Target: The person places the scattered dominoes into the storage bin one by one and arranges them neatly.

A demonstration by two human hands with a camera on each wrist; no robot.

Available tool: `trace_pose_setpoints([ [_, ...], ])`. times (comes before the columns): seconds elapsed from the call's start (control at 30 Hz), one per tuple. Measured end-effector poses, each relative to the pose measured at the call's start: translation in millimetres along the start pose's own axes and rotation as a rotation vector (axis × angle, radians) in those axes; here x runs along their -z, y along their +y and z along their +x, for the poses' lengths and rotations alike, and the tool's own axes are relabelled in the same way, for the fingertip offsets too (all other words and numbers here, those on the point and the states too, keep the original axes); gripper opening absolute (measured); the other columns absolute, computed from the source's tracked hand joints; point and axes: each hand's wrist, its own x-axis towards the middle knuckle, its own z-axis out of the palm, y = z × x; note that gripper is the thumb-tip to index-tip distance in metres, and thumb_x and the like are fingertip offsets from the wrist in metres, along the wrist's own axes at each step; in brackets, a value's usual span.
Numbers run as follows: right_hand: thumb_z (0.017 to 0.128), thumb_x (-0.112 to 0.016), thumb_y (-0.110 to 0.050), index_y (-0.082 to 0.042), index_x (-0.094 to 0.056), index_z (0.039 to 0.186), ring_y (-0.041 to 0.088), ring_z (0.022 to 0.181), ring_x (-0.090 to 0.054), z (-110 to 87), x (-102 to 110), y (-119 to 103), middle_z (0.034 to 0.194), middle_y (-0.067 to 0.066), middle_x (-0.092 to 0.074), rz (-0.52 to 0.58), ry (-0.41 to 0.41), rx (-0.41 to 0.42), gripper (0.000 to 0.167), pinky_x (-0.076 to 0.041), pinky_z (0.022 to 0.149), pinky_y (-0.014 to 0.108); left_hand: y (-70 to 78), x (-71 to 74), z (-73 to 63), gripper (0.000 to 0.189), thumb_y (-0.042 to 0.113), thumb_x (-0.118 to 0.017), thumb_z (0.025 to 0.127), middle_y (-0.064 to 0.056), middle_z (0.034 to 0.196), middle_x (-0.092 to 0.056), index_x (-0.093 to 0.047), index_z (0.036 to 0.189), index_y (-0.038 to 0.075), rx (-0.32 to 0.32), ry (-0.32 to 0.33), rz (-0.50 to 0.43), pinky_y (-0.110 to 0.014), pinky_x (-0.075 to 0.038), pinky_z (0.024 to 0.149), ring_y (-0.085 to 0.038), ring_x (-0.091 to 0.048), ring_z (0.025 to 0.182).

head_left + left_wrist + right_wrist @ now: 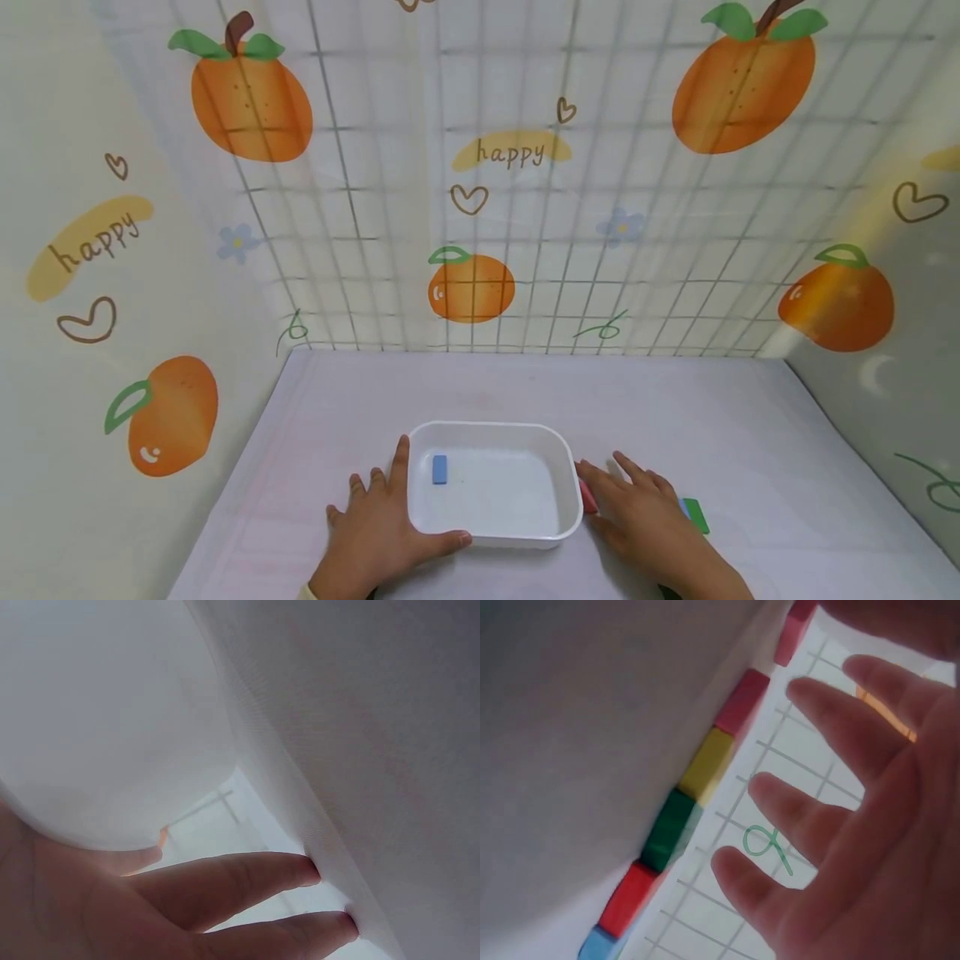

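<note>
A white plastic box [495,504] stands on the table with a small blue block [439,469] lying inside near its left end. My left hand [382,525] rests against the box's front left corner, its fingers spread along the left side and its thumb at the front rim. In the left wrist view, fingertips [307,870] touch the cloth beside the box. Just right of the box, my right hand [645,517] hovers with fingers spread and nothing held. Under it, the right wrist view shows pink [741,703], yellow [706,763], green [670,829] and red [630,898] blocks lined up.
Another pink block [795,631] and a blue block [597,945] lie at the two ends of that line. A pale cloth [360,387] covers the table. Behind it rises a fabric-covered grid wall [525,217] printed with oranges, and side curtains [82,417] flank the table.
</note>
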Motion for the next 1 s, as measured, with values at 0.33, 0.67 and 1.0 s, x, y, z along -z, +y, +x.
trace_pose_setpoints([
  [0.33,0.091,-0.084,-0.032,-0.03,-0.063,0.147,0.045,0.142,-0.048,3.5,-2.3,4.0,0.128,-0.006,-0.074,0.008,-0.073,-0.054,0.059,-0.038,0.103,0.076,1.5,0.0,0.5,0.16,0.115,-0.048,0.04,-0.015,0.136,-0.059,-0.01,0.171,0.031,-0.004,0.005,0.007,-0.088,-0.037,0.085,-0.045,-0.052,0.124],
  [0.67,0.09,-0.086,-0.031,-0.028,-0.072,0.134,0.043,0.139,-0.052,2.6,-0.7,2.5,0.123,-0.01,-0.075,0.039,-0.053,-0.047,0.047,-0.04,0.102,0.074,0.6,2.2,-0.7,0.161,0.115,-0.049,0.04,-0.016,0.137,-0.059,-0.008,0.171,0.031,0.001,-0.004,0.01,-0.089,-0.036,0.084,-0.046,-0.052,0.125],
  [1.0,0.091,-0.085,-0.033,-0.027,-0.074,0.132,0.042,0.137,-0.054,4.9,2.7,-1.4,0.123,-0.009,-0.075,0.039,-0.103,-0.094,0.043,-0.041,0.103,0.072,3.4,5.6,-5.0,0.158,0.113,-0.051,0.043,-0.015,0.135,-0.06,-0.012,0.171,0.03,-0.015,0.011,-0.012,-0.087,-0.037,0.086,-0.046,-0.052,0.125],
])
